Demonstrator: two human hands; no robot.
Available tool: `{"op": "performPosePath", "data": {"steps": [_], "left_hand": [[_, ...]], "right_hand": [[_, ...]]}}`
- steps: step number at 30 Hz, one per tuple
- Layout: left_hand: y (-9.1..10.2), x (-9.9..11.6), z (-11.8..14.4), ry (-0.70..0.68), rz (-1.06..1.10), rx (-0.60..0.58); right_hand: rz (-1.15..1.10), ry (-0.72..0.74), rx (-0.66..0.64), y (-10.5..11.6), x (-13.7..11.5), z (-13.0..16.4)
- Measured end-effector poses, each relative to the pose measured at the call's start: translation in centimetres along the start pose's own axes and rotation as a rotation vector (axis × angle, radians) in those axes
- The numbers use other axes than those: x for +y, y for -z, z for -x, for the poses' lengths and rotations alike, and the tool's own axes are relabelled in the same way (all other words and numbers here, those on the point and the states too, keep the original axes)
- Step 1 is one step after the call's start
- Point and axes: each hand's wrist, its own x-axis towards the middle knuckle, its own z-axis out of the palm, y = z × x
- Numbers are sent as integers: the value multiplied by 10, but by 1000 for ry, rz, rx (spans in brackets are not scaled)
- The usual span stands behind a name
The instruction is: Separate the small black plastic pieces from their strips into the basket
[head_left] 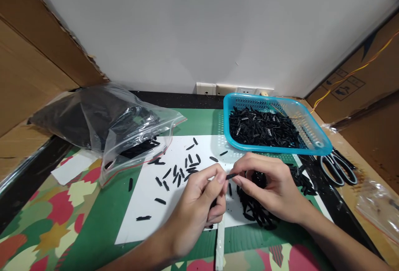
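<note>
Between my two hands is one small black strip-shaped piece (231,176), held level above the white sheet (134,231). My left hand (204,194) pinches its left end between thumb and forefinger, the other fingers curled in; something dark shows in that curl. My right hand (268,183) grips the right end with thumb and fingertips. Under and beside my right hand lies a heap of similar black pieces (257,210), partly hidden by it. Left of my left hand, several loose black pieces (177,175) are scattered on the sheet.
A blue plastic basket (326,144) full of black pieces stands at the back right. A clear zip bag (93,117) of dark pieces lies at the left. Scissors (338,170) rest at the right. A narrow white strip (220,242) lies at the front; cardboard boxes (34,55) flank the table.
</note>
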Motion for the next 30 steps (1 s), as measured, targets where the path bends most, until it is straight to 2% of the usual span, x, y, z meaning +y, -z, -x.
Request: {"op": "performPosePath", "data": {"steps": [23, 30], "left_hand": [[1, 0, 0, -51, -17, 16], [3, -3, 0, -70, -15, 1]], "right_hand": [[21, -67, 49, -4, 0, 0], [17, -71, 26, -3, -1, 1]]}}
